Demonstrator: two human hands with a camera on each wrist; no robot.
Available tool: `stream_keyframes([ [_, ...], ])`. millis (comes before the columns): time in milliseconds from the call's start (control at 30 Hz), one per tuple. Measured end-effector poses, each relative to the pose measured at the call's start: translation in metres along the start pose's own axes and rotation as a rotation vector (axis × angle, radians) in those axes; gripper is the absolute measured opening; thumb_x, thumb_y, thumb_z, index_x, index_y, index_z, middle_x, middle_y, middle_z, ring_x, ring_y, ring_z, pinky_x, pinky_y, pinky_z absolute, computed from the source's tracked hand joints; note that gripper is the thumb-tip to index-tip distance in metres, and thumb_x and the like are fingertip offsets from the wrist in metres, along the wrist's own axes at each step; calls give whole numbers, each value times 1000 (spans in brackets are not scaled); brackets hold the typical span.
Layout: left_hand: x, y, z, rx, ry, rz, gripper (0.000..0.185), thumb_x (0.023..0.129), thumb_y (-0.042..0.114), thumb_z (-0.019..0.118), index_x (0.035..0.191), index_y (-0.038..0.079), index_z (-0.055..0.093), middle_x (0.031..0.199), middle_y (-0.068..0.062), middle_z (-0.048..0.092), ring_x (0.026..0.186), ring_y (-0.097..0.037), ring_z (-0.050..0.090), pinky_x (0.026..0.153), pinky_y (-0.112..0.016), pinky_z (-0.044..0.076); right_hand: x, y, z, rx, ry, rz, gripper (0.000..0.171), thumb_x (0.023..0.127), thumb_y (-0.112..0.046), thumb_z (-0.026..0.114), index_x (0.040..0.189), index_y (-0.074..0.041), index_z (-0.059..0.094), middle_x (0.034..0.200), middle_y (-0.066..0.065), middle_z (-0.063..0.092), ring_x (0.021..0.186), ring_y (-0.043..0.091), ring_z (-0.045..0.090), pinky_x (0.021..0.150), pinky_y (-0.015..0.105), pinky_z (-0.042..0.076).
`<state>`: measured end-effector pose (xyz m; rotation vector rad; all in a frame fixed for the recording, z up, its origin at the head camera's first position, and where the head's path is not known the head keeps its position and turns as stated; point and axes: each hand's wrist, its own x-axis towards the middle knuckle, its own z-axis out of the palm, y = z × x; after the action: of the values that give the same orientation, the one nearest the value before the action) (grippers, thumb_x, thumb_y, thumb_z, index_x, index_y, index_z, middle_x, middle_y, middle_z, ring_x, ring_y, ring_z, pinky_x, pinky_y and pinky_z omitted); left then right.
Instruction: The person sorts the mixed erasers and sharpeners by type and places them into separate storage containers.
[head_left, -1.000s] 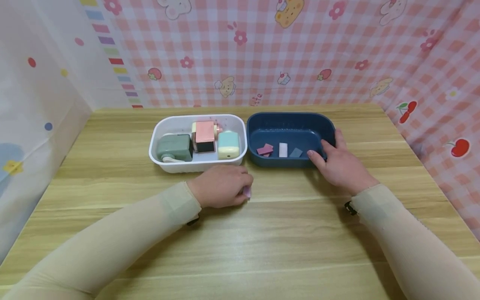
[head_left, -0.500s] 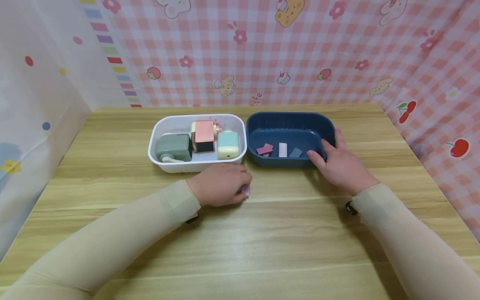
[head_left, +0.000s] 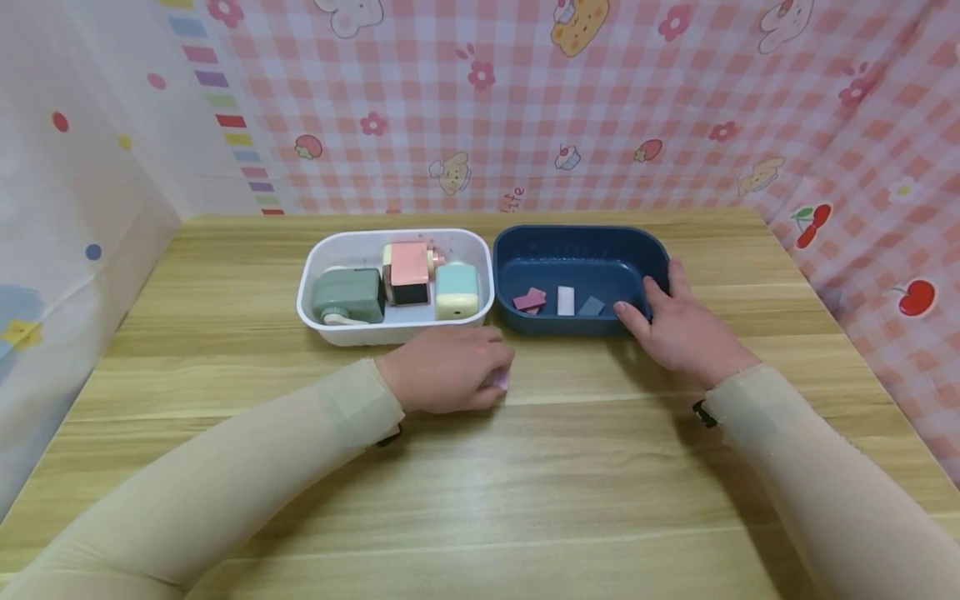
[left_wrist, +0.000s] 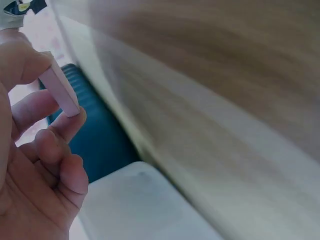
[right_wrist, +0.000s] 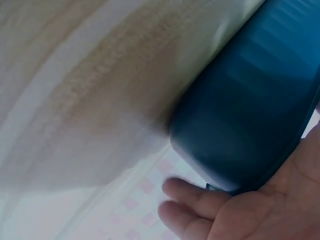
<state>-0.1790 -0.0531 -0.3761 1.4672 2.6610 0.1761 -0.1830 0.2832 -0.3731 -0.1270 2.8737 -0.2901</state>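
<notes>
Left hand (head_left: 448,369) pinches pink eraser (left_wrist: 60,92) low over table (head_left: 525,467), near blue bin (head_left: 581,242). Right hand (head_left: 678,329) grips bin's corner. Thin fingertip pinch; eraser could slip out.

Most of the pink eraser (head_left: 498,380) is covered by the left hand (head_left: 444,369) near the tabletop's middle. Both wrist views are blurred. The right hand's (head_left: 681,327) palm hides the blue tray's (head_left: 581,242) near-right corner.
</notes>
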Motion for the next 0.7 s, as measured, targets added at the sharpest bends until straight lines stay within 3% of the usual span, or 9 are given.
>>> stream_keyframes([
  [233,4,9,-18,-12,43,4,8,101,32,61,99,25,64,99,9,62,88,-9,57,82,-28,52,1,-3,-7,-13,-16,2,106,103,-77,16,165,9,13,168,38,-19,155,62,-11,127,72,0],
  [500,16,14,-35,24,104,-35,13,105,33,59,100,23,66,107,6,68,90,-8,62,80,-26,55,0,-6,-12,-29,-51,-4,103,104,-75,14,165,8,12,167,39,-20,155,59,-20,127,71,-5],
  [700,28,12,-44,33,153,-51,12,106,29,62,101,21,68,123,3,72,104,-10,66,84,-25,55,0,-8,-13,-22,-74,11,100,105,-73,15,166,6,11,167,37,-24,155,56,-24,127,71,-6],
])
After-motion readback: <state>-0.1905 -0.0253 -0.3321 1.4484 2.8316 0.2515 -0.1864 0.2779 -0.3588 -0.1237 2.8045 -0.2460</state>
